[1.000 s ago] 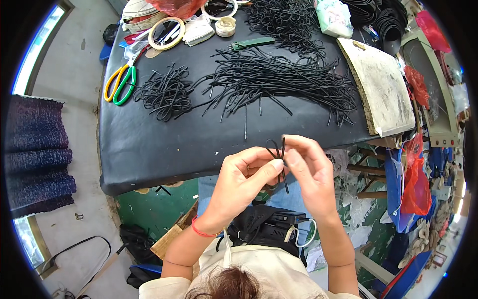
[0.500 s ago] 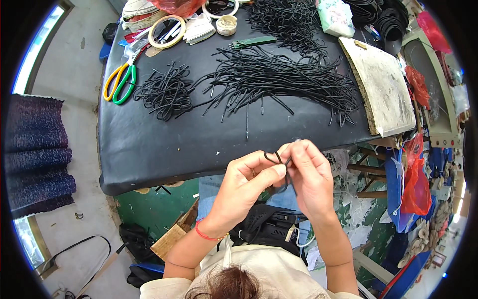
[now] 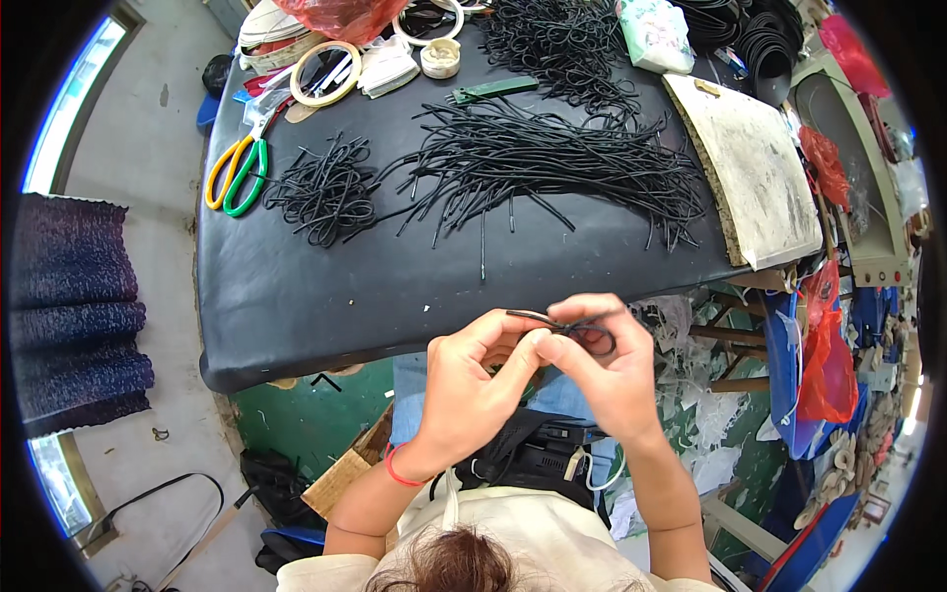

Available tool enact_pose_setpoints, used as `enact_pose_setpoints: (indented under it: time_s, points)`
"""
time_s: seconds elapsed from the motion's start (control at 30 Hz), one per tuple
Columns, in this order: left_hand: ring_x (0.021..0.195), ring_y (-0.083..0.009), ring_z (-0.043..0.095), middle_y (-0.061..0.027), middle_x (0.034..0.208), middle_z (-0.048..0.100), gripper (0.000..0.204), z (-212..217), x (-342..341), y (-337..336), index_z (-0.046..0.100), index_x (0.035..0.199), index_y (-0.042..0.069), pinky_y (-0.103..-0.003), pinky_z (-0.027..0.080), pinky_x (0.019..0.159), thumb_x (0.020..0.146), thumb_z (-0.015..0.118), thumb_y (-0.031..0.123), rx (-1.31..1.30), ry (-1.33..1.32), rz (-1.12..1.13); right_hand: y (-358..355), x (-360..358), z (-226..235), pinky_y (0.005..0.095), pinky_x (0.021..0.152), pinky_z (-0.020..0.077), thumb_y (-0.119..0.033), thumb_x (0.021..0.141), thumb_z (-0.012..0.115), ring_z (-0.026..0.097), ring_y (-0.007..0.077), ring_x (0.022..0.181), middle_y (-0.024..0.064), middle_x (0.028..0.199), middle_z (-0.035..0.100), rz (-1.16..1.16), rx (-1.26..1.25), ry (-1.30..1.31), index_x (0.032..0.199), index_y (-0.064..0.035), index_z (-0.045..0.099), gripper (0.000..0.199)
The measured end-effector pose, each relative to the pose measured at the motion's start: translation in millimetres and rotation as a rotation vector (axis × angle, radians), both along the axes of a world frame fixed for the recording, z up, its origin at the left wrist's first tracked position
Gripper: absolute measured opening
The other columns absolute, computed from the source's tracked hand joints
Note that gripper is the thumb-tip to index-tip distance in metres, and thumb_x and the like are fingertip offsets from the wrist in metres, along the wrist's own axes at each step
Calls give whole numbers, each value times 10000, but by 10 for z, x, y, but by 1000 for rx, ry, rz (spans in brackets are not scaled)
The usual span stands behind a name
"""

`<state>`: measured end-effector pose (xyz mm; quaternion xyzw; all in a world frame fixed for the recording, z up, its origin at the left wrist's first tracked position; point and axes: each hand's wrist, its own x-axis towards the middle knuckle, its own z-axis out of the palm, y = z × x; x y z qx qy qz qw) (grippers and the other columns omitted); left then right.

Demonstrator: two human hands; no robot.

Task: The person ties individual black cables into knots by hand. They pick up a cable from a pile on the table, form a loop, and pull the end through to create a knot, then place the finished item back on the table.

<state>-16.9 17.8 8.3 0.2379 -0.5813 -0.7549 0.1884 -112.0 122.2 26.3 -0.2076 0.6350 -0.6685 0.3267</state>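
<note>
Both hands meet just in front of the black table's near edge. My left hand and my right hand together pinch one short black cord, bent into a small loop between the fingertips, with one end sticking out to the left. A red band circles my left wrist. On the table lie a big spread of long black cords and a smaller tangled pile of shorter black cords.
Yellow and green scissors lie at the table's left. A worn white board sits at the right. Tape rings, a red bag and small items crowd the far edge. Red and blue bags hang at the right. Dark folded fabric is at the left.
The cord stood upright between my fingers a second ago; now it is bent into a loop and held lower, with both hands shifted slightly right and closer together.
</note>
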Motion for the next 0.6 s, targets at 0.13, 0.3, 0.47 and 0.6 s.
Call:
enact_pose_setpoints:
  time_s: [0.13, 0.3, 0.47, 0.6]
  points:
    - [615, -127, 645, -98, 697, 651, 78, -9, -44, 101, 580, 859, -35, -233, 505, 552, 834, 602, 36, -249, -32, 143, -40, 119, -44, 221, 690, 522, -33, 841, 623, 603, 88, 787, 75, 870, 622, -84, -72, -101, 926, 12, 542, 126]
    - [574, -111, 617, -88, 676, 629, 81, -7, -86, 165, 562, 865, -25, -224, 487, 524, 825, 608, 28, -585, -69, 247, -83, 194, -120, 204, 656, 503, -59, 841, 634, 586, 65, 756, 54, 843, 614, -179, -38, -40, 893, -5, 548, 115]
    - [548, -167, 641, -104, 677, 621, 70, -121, -84, 181, 558, 860, -9, -247, 499, 481, 823, 606, 27, -695, -128, 267, -103, 195, -242, 189, 630, 478, -68, 837, 643, 564, 46, 731, 39, 833, 605, -200, 18, 64, 897, -9, 551, 125]
    - [604, -151, 650, -103, 705, 633, 74, -129, -64, 99, 567, 900, -22, -256, 511, 538, 851, 577, 33, -521, -73, 281, -136, 89, -130, 182, 586, 455, -120, 857, 630, 546, 35, 666, 6, 771, 587, -71, 60, -172, 918, -9, 556, 147]
